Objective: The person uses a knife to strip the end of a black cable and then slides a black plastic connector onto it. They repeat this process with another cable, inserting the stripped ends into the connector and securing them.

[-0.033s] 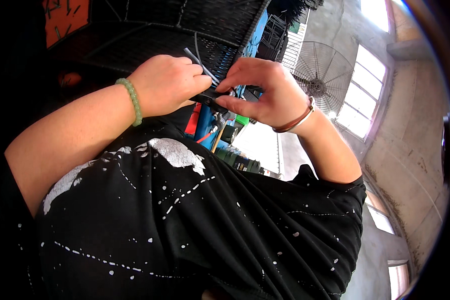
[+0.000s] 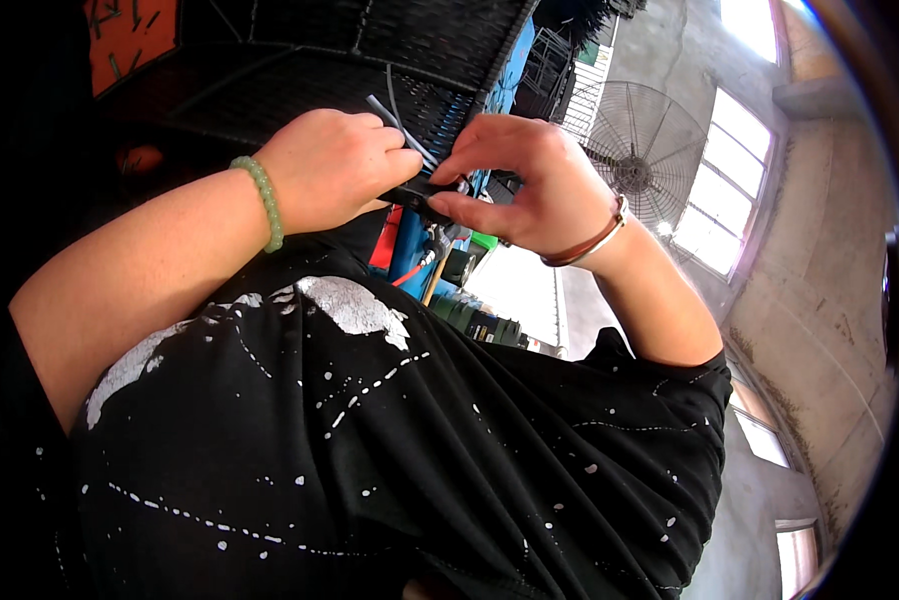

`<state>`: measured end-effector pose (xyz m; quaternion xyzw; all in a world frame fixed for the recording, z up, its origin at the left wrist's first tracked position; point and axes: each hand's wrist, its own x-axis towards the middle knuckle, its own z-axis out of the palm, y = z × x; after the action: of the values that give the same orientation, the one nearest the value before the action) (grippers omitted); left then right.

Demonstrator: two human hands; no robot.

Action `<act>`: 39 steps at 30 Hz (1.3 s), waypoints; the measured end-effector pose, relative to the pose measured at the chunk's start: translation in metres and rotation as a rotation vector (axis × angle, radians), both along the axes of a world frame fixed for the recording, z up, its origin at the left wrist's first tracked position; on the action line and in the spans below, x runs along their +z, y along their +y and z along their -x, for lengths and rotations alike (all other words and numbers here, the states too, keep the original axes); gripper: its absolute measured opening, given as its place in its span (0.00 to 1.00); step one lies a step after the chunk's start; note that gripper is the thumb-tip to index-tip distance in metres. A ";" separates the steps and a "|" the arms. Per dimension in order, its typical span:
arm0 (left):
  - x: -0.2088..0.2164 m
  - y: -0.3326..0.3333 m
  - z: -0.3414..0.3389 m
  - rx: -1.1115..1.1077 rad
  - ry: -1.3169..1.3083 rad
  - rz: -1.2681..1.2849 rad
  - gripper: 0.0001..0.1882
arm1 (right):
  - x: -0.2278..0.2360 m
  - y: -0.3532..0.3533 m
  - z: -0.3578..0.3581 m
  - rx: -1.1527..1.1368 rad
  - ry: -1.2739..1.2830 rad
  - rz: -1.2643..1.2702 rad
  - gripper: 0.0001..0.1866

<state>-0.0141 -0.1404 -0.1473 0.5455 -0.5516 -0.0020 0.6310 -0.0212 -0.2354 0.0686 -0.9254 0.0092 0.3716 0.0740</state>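
My left hand [image 2: 335, 165], with a green bead bracelet at the wrist, is closed round a black bar-like piece [image 2: 407, 194]. My right hand [image 2: 535, 185] comes from the other side and pinches the end of the same piece between thumb and fingers; its exact kind cannot be made out. Thin grey strips [image 2: 400, 125] stick up between the two hands, their lower ends hidden by the fingers. Just beyond lies black woven wicker [image 2: 420, 45], slanting across the top of the view.
An orange-red panel [image 2: 135, 40] with dark marks is at the far left. Below my hands are a blue post [image 2: 408, 245], a red hose [image 2: 415, 270] and a green machine part [image 2: 480, 322]. A large caged fan [image 2: 645, 150] stands to the right, before a grey wall with windows.
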 end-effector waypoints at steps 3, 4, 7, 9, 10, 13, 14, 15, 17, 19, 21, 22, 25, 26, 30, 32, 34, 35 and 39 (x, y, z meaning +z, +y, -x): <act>-0.002 0.000 0.002 0.003 0.003 -0.012 0.20 | -0.001 0.001 -0.006 -0.067 0.081 0.060 0.09; -0.002 0.000 0.002 0.002 0.000 -0.019 0.20 | -0.001 0.001 -0.011 -0.107 0.122 0.077 0.09; -0.001 0.001 0.000 -0.009 -0.005 -0.029 0.20 | -0.003 -0.005 -0.022 -0.097 0.229 0.070 0.09; -0.002 0.001 0.000 -0.016 -0.004 -0.019 0.21 | -0.005 0.001 -0.032 -0.087 0.319 0.119 0.09; -0.003 0.001 0.002 -0.016 0.001 -0.015 0.21 | -0.007 0.003 -0.036 -0.078 0.355 0.131 0.09; -0.003 0.003 0.003 -0.001 -0.005 -0.014 0.21 | -0.013 0.004 -0.041 -0.090 0.426 0.182 0.11; -0.002 0.005 0.002 0.005 -0.009 -0.017 0.21 | -0.014 0.007 -0.042 -0.098 0.435 0.201 0.11; -0.001 0.005 0.002 0.001 -0.008 -0.031 0.21 | -0.014 0.009 -0.042 -0.106 0.445 0.221 0.11; 0.001 0.008 -0.001 -0.002 -0.010 -0.059 0.21 | -0.014 0.015 -0.040 -0.098 0.409 0.257 0.11; 0.000 0.005 0.001 0.012 -0.008 -0.060 0.21 | -0.014 0.015 -0.032 -0.073 0.336 0.266 0.11; -0.003 -0.004 0.009 0.025 -0.005 -0.050 0.21 | -0.015 0.008 -0.015 -0.029 0.226 0.247 0.11; -0.003 -0.006 0.009 0.023 -0.007 -0.045 0.21 | -0.014 0.008 -0.010 -0.007 0.165 0.257 0.09; -0.004 -0.008 0.011 0.027 -0.006 -0.024 0.20 | -0.014 0.005 0.000 0.000 0.058 0.185 0.07; -0.004 -0.008 0.011 0.031 -0.005 -0.017 0.20 | -0.013 0.004 0.001 0.008 0.049 0.171 0.07; -0.003 -0.007 0.009 0.014 0.000 -0.025 0.18 | -0.014 -0.011 0.011 -0.043 -0.021 0.008 0.05; -0.003 -0.008 0.008 0.008 0.010 -0.001 0.18 | -0.012 -0.016 0.013 -0.109 -0.027 -0.103 0.05; -0.004 -0.008 0.009 0.015 0.011 0.007 0.18 | -0.009 -0.013 0.010 -0.087 0.006 -0.093 0.04; -0.004 -0.009 0.009 0.019 0.011 0.012 0.18 | -0.007 -0.011 0.008 -0.075 0.022 -0.087 0.04; -0.005 -0.009 0.007 0.022 0.020 0.022 0.18 | -0.008 -0.008 0.003 -0.191 0.083 -0.065 0.05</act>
<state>-0.0210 -0.1492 -0.1519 0.5444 -0.5393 0.0057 0.6425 -0.0240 -0.2430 0.0602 -0.9012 0.0883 0.4009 0.1388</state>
